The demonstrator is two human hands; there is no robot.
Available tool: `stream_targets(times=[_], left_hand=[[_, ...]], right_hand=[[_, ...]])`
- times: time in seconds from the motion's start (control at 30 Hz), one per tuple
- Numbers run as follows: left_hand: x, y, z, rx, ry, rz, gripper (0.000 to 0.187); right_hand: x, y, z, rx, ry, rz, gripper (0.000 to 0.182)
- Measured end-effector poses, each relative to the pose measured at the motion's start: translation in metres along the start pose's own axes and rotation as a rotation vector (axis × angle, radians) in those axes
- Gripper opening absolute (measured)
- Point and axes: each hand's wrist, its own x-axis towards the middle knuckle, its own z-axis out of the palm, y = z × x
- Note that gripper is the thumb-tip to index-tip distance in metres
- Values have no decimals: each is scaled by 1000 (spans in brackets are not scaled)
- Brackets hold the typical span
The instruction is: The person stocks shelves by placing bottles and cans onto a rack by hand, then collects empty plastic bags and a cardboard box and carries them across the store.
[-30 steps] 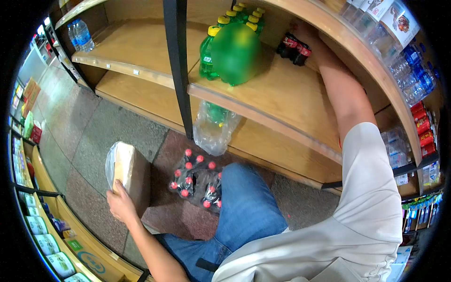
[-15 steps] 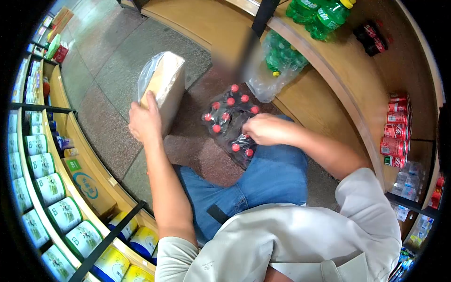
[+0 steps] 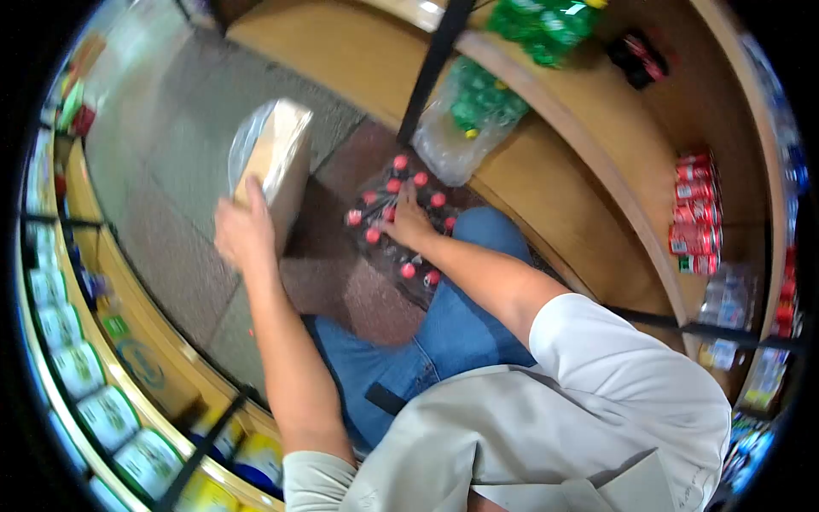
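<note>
My left hand [image 3: 245, 229] holds the near edge of an upright cardboard box [image 3: 293, 183], which has clear plastic film about its top and stands on the floor. To the right of the box lies a plastic-wrapped pack of dark bottles with red caps [image 3: 373, 235]. My right hand [image 3: 409, 222] rests over the middle of this pack with its fingers apart, touching the bottles or their wrap. Green bottles in clear plastic [image 3: 478, 107] lie on the low shelf just beyond the pack.
On the right, a wooden shelf [image 3: 597, 111] bears green bottles [image 3: 546, 26], a small dark pack [image 3: 637, 58] and red cans [image 3: 695, 213]. Shelves with white tins [image 3: 109, 411] curve along the left. A black post [image 3: 435, 68] rises near the low shelf.
My right hand has moved left and forward over the bottle pack, and its fingers have spread. My left hand stays on the box. The whole view has shifted somewhat.
</note>
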Motion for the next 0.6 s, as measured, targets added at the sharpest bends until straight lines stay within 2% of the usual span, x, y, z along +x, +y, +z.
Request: stream_targets(times=[0.03, 0.07, 0.1, 0.17, 0.2, 0.27, 0.3, 0.4, 0.43, 0.47, 0.5, 0.53, 0.6], left_hand=[[-6, -12, -2, 19, 8, -22, 77], [-9, -7, -12, 32, 4, -33, 76], [-8, 0, -14, 28, -1, -33, 76], [-15, -1, -12, -1, 5, -50, 74], [-3, -8, 0, -66, 50, -40, 71], [-8, -9, -3, -39, 38, -35, 71], [-5, -6, -5, -33, 23, -23, 71], [-3, 4, -6, -58, 62, 6, 71], [-3, -7, -9, -37, 80, 17, 71], [-11, -30, -5, -39, 68, -4, 70], [-13, -25, -5, -52, 48, -6, 70], [-15, -21, -7, -64, 28, -8, 69], [-16, 1, -13, -76, 28, 26, 68]], right_hand=[[14, 0, 4, 90, 193, -92, 117], [17, 2, 12, 42, 283, -129, 115], [20, -13, -9, 6, 234, -13, 109], [10, -7, 1, -18, 267, 34, 92], [28, -5, 10, -44, 291, 27, 92], [34, -2, 16, -13, 251, 121, 71], [36, -10, 7, -15, 272, 116, 71], [20, -16, -1, -26, 230, 230, 49], [25, -35, -10, 6, 250, 210, 40], [31, -22, 2, 20, 237, 186, 31], [28, 31, 50, 60, 497, -155, 26], [28, -7, 1, 24, 315, 86, 20], [4, -14, -20, -126, 268, 19, 20]])
